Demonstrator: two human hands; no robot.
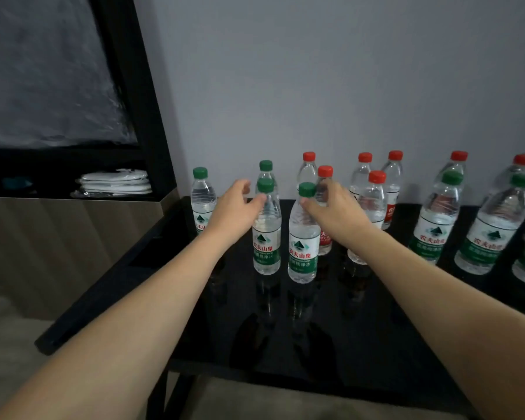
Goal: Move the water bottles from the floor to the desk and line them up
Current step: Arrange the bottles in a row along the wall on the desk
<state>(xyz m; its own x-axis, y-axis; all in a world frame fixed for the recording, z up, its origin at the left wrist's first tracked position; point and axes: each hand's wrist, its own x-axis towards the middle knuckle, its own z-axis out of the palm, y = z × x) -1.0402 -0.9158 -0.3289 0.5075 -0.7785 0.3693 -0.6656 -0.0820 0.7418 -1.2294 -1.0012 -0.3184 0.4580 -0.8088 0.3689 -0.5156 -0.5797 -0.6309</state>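
- My left hand [231, 207] is at the neck of a green-capped bottle [266, 234]; the thumb touches it just under the cap and the fingers curve loosely above, so I cannot tell whether it truly grips.
- My right hand [334, 207] reaches to a second green-capped bottle [303, 237], thumb against its neck below the cap, fingers curled round the far side; whether that is a firm hold I cannot tell either.
- Both bottles stand upright, just beside each other, toward the front of the glossy black surface [376, 344].
- Behind them more bottles stand upright near the grey wall [315, 71]: two green-capped ones at the left, a cluster of red-capped bottles [373, 213] in the middle.
- Off to the right are further bottles [437, 219], green caps in front and red caps behind.
- At the left, a dark shelf [73, 177] holds a stack of white packets [115, 183].
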